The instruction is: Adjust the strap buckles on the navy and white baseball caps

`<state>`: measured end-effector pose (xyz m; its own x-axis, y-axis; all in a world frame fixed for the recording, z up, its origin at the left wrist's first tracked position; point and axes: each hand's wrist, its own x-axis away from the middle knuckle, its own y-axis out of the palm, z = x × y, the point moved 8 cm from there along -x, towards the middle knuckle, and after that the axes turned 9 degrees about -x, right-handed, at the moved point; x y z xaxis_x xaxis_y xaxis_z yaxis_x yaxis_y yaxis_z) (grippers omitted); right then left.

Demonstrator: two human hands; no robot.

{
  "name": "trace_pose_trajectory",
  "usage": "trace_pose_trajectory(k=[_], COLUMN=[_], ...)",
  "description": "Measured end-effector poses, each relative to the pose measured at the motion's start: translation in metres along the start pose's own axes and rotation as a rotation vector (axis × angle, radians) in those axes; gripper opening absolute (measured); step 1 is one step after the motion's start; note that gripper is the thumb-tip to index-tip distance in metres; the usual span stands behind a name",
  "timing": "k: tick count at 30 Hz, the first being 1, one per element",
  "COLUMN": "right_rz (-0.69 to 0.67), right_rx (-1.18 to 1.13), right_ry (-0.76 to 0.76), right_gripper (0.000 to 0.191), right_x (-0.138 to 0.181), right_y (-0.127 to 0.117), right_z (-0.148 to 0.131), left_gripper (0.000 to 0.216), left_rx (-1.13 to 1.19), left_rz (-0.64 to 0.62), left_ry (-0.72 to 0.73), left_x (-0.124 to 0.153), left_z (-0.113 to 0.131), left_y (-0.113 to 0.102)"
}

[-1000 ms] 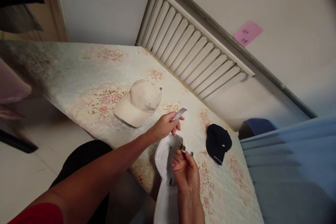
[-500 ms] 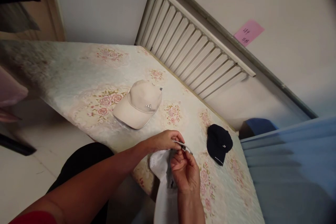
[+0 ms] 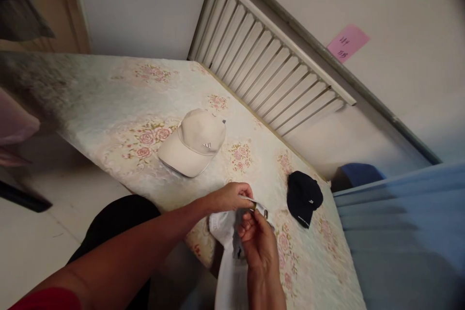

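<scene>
A white cap (image 3: 229, 276) is held at the table's near edge, its brim toward me and its grey inside partly showing. My left hand (image 3: 231, 196) is closed in a pinch on the cap's back strap (image 3: 258, 205) from the left. From below, my right hand (image 3: 260, 247) pinches the same strap, near a small metal buckle (image 3: 266, 213). The fingertips cover part of the strap. Beyond my left hand rests a beige cap (image 3: 199, 143) with a small metal logo. To the right of my hands lies a dark navy cap (image 3: 304, 198).
A floral cloth (image 3: 181, 88) covers the table. A white radiator (image 3: 269, 53) runs along the wall behind it, with a pink note (image 3: 348, 42) above. A blue curtain (image 3: 403, 232) hangs at the right. Below left is a black round seat (image 3: 119, 218).
My right hand has shifted slightly right and down along the strap. The metal buckle now shows to the right of its fingertips. Both other caps lie where they were.
</scene>
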<state>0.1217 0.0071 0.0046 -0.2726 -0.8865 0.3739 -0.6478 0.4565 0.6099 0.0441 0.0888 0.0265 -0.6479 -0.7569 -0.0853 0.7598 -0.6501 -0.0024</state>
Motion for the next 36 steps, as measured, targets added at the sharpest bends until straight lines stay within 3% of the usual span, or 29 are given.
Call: trace_pose_trajectory(k=[8, 15, 19, 24, 27, 29, 36], right_rz=[0.001, -0.019, 0.046, 0.229, 0.117, 0.007, -0.208], right_rx=[0.081, 0.128, 0.429, 1.074, 1.288, 1.337, 1.362], right_ry=[-0.07, -0.078, -0.211, -0.656, -0.962, -1.063, -0.916], right_gripper=[0.015, 0.02, 0.024, 0.018, 0.02, 0.025, 0.03], right_x=[0.001, -0.002, 0.007, 0.037, 0.051, 0.05, 0.02], right_y=[0.003, 0.004, -0.005, -0.003, 0.02, 0.03, 0.046], right_z=[-0.005, -0.004, -0.017, -0.061, -0.077, -0.081, -0.073], left_gripper=[0.017, 0.015, 0.012, 0.012, 0.012, 0.012, 0.014], left_rx=[-0.099, -0.262, -0.293, -0.246, -0.219, -0.201, -0.12], left_rz=[-0.007, 0.086, 0.124, 0.128, 0.122, 0.121, 0.078], left_ry=[0.086, 0.181, 0.226, 0.203, 0.183, 0.179, 0.166], left_x=[0.004, 0.009, 0.011, 0.011, 0.01, 0.01, 0.008], left_z=[0.006, 0.015, 0.02, 0.019, 0.017, 0.016, 0.011], left_y=[0.003, -0.002, -0.006, -0.009, -0.009, -0.009, -0.008])
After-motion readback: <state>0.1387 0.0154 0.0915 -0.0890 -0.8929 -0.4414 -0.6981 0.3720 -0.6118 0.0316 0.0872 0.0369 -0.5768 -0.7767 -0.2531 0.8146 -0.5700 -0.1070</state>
